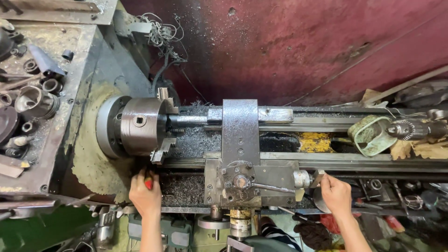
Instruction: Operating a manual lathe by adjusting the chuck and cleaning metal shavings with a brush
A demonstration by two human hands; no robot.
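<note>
I look down on a metal lathe. Its steel chuck (140,125) sits at the left, jaws sticking out, with a dark bar clamped in it. The grey carriage and tool post (240,140) stand across the bed at the middle. My left hand (145,195) is closed around a small red-handled object (148,183) at the front of the bed, just below the chuck, beside a bed of metal chips. My right hand (335,192) grips the small crank handle (311,178) on the right end of the compound slide.
A headstock top (32,93) at the left holds several rings, sleeves and metal parts. A drill chuck in the tailstock (410,129) and a worn green cup (373,135) sit at the right of the bed. A dark red wall (303,46) rises behind.
</note>
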